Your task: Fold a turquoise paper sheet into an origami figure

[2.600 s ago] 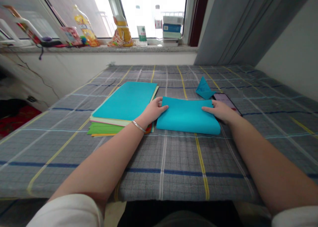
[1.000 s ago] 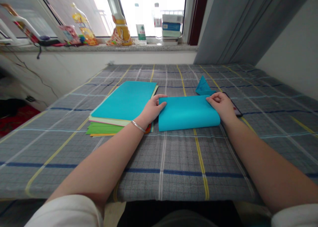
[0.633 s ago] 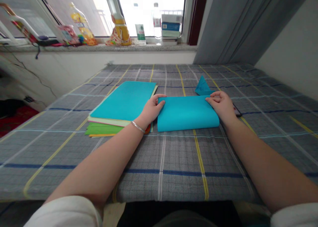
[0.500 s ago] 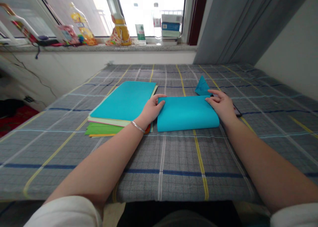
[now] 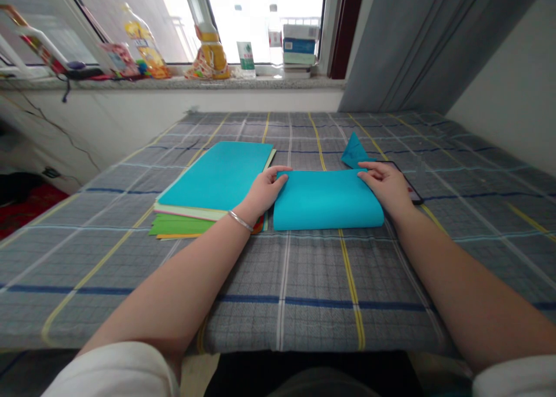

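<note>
A folded teal sheet of paper (image 5: 325, 201) lies on the plaid cloth in front of me, its rounded fold toward me. My left hand (image 5: 263, 191) presses the sheet's far left corner with thumb and fingertips. My right hand (image 5: 386, 185) pinches the far right corner flat against the layer below. A silver bangle sits on my left wrist.
A stack of coloured paper (image 5: 217, 179) with a teal top sheet lies to the left. A small folded teal shape (image 5: 355, 150) and a dark phone (image 5: 406, 182) sit behind my right hand. Bottles and boxes line the windowsill (image 5: 174, 84). Plaid cloth (image 5: 304, 281) covers the surface.
The sheet's near half was folded over onto the far half, so the paper is shorter. Both hands moved to its far corners and now hold the edges aligned.
</note>
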